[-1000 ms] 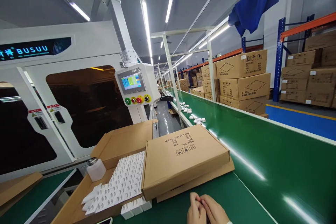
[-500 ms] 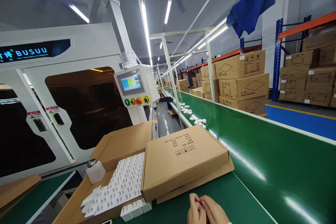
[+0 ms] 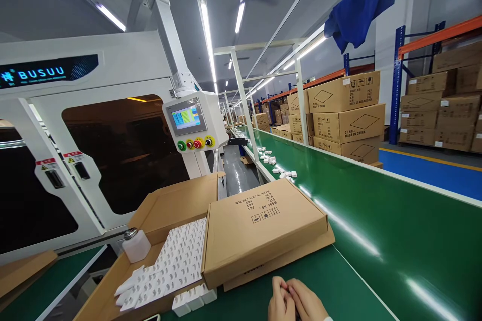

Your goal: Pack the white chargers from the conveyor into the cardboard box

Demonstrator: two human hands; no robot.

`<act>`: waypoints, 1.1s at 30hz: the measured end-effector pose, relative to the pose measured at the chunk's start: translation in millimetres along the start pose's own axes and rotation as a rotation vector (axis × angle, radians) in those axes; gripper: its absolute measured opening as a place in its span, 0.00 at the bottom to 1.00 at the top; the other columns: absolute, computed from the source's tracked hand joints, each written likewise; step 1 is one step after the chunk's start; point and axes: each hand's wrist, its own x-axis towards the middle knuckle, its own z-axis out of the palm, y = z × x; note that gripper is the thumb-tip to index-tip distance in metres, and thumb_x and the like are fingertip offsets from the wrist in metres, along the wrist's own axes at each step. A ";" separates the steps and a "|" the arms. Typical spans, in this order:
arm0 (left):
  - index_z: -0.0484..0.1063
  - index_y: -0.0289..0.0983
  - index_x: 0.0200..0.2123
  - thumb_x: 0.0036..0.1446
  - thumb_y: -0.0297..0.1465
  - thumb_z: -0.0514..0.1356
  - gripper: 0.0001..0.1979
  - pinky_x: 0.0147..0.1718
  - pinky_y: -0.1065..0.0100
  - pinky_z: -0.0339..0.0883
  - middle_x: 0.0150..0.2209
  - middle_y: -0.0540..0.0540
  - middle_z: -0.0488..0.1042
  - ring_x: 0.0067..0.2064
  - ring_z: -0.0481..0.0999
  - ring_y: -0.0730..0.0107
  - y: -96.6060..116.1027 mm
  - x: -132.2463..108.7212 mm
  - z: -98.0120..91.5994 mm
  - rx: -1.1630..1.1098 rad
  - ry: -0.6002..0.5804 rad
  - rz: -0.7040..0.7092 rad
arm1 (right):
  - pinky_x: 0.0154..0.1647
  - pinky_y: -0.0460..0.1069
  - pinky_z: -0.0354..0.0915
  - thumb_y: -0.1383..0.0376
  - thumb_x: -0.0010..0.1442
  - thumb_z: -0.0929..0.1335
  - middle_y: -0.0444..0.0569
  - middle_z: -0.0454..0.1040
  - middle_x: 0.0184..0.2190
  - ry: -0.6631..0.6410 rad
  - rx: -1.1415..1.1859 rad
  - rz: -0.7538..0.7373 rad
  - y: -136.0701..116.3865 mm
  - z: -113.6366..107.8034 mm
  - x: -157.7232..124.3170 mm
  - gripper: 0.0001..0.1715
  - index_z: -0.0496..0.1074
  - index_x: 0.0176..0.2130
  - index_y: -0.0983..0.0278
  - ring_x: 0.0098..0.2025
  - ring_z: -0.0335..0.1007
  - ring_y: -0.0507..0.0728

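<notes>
At the bottom edge my left hand (image 3: 279, 301) and my right hand (image 3: 307, 301) are pressed together over the green belt, fingers curled round something small that I cannot make out. Just beyond them lies a closed flat cardboard box (image 3: 263, 225) on top of another flat carton. To its left an open cardboard tray (image 3: 165, 210) holds rows of white plastic parts (image 3: 175, 261). A few white parts (image 3: 194, 300) stand loose on the belt near my left hand.
A small white bottle (image 3: 136, 245) stands in the open tray. A white machine with a touch screen (image 3: 186, 118) and coloured buttons fills the left. The green conveyor (image 3: 376, 220) runs away with white parts (image 3: 284, 174) on it. Stacked cartons (image 3: 348, 115) stand at the right.
The view has drifted slightly left. My hands stay together in the same place.
</notes>
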 end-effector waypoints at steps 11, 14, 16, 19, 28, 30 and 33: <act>0.52 0.42 0.28 0.50 0.29 0.46 0.02 0.24 0.72 0.54 0.17 0.56 0.55 0.22 0.64 0.71 12.8 -1.5 -8.1 -0.053 -0.020 -0.013 | 0.33 0.46 0.63 0.52 0.61 0.47 0.48 0.71 0.28 0.001 0.006 0.006 0.3 0.5 0.0 0.28 0.66 0.32 0.61 0.31 0.68 0.54; 0.52 0.42 0.27 0.49 0.30 0.46 0.01 0.24 0.72 0.55 0.17 0.56 0.53 0.21 0.63 0.70 13.4 -2.1 -7.4 -0.041 -0.005 -0.034 | 0.32 0.47 0.62 0.50 0.61 0.46 0.49 0.70 0.27 0.009 0.005 0.016 1.0 2.3 -0.3 0.31 0.67 0.32 0.62 0.31 0.68 0.54; 0.53 0.41 0.28 0.49 0.30 0.45 0.01 0.24 0.71 0.54 0.17 0.56 0.53 0.21 0.64 0.69 11.6 -2.3 -5.4 -0.029 0.027 -0.054 | 0.32 0.47 0.62 0.50 0.61 0.45 0.49 0.70 0.27 0.010 0.007 0.017 0.9 2.6 -0.3 0.32 0.67 0.33 0.62 0.30 0.68 0.54; 0.53 0.41 0.28 0.49 0.31 0.45 0.00 0.23 0.71 0.53 0.17 0.56 0.51 0.21 0.63 0.69 6.9 -1.8 -1.9 -0.024 0.030 -0.047 | 0.32 0.46 0.62 0.49 0.60 0.45 0.49 0.70 0.28 0.008 0.006 0.014 0.4 1.7 -0.5 0.33 0.67 0.33 0.62 0.30 0.68 0.54; 0.51 0.43 0.29 0.50 0.32 0.43 0.01 0.23 0.69 0.53 0.16 0.56 0.52 0.21 0.65 0.67 2.6 -0.2 0.5 -0.012 0.017 -0.014 | 0.34 0.45 0.63 0.53 0.62 0.48 0.48 0.71 0.29 -0.034 0.016 -0.006 -1.8 -4.1 0.3 0.27 0.67 0.34 0.60 0.32 0.69 0.53; 0.51 0.42 0.29 0.50 0.32 0.42 0.02 0.23 0.68 0.52 0.16 0.55 0.53 0.21 0.65 0.67 4.1 -0.8 -0.1 0.001 0.019 -0.022 | 0.34 0.45 0.63 0.54 0.62 0.49 0.48 0.71 0.29 -0.042 0.020 -0.010 -3.4 -5.8 0.6 0.26 0.67 0.34 0.61 0.32 0.69 0.53; 0.52 0.42 0.30 0.50 0.31 0.42 0.02 0.24 0.69 0.53 0.17 0.55 0.54 0.21 0.65 0.67 5.2 -1.1 -0.6 0.012 0.046 -0.037 | 0.35 0.46 0.63 0.54 0.62 0.49 0.49 0.72 0.30 -0.048 0.022 -0.019 -4.9 -7.2 1.0 0.26 0.68 0.36 0.61 0.33 0.69 0.54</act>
